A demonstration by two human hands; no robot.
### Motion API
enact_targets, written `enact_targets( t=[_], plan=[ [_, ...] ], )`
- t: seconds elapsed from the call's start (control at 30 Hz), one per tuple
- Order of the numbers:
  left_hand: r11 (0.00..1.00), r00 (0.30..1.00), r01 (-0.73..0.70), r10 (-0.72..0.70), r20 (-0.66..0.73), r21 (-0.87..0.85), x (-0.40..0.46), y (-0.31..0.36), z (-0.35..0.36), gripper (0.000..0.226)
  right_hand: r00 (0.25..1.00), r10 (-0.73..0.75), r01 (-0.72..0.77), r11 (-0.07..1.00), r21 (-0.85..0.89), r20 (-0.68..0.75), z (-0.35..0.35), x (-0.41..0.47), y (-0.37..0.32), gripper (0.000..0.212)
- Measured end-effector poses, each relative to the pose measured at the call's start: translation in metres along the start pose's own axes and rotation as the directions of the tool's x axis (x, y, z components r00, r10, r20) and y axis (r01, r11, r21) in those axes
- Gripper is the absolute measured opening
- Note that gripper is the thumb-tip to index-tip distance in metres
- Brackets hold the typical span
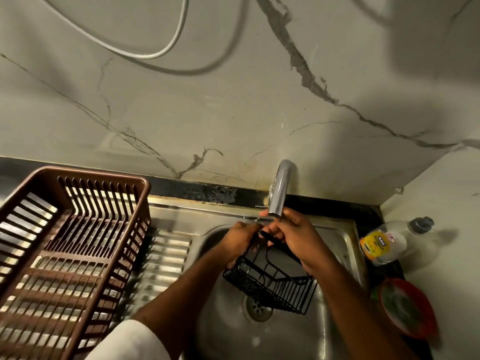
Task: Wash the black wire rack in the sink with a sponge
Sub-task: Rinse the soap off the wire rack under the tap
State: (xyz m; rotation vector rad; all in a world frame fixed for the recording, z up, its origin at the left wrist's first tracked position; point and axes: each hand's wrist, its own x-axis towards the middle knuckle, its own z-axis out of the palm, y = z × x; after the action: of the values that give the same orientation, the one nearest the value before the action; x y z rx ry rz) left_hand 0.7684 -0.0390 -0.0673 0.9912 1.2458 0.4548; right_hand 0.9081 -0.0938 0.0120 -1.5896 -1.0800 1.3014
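Marble-walled sink (348, 245) at lower centre: left hand (240, 240) and right hand (298, 237) both grip the rack (272, 284) over the drain beneath the tap (279, 188), no sponge visible, so scrubbing seems unfinished.

1. A home kitchen is showing here: a stainless steel sink (335, 245) with a round drain (258, 306) is sitting set into a dark counter (368, 216).
2. A chrome tap (279, 188) is curving out over the basin from a marble-patterned wall (233, 100).
3. A brown plastic dish drainer (70, 245) is standing on the ribbed draining board (163, 255) beside the basin.
4. A clear bottle (389, 242), probably dishwashing liquid, is lying on the counter, near a red bowl (407, 310) whose contents are looking too blurred to tell.
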Motion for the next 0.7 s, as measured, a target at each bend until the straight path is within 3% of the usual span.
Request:
enact_targets(
  t=[0.17,0.37,0.5,0.63,0.7],
  plan=[
    [0.999,0.999,-0.021,0.022,0.029,-0.03,-0.004,0.006,0.001,0.053,0.999,0.045,-0.046,0.999,0.019,0.007,0.002,0.004,-0.005,0.02],
    [0.997,0.994,-0.069,0.07,0.089,-0.015,-0.005,0.009,0.006,0.04,0.999,0.027,-0.027,1.0,-0.006,0.031,-0.005,0.004,0.0,0.027],
    [0.995,0.987,-0.085,0.09,0.13,-0.043,-0.007,0.011,0.013,0.031,0.995,-0.024,0.015,0.996,0.087,0.1,-0.015,-0.001,0.0,0.066],
    [0.988,0.988,-0.103,0.116,0.105,-0.119,-0.006,0.018,0.02,0.028,0.981,-0.116,0.083,0.974,0.21,0.154,-0.02,-0.002,-0.01,0.065],
    [0.992,0.99,-0.1,0.107,0.087,-0.081,-0.005,0.019,0.018,0.028,0.973,-0.112,0.062,0.97,0.237,0.204,-0.022,-0.002,-0.015,0.047]
  ],
)
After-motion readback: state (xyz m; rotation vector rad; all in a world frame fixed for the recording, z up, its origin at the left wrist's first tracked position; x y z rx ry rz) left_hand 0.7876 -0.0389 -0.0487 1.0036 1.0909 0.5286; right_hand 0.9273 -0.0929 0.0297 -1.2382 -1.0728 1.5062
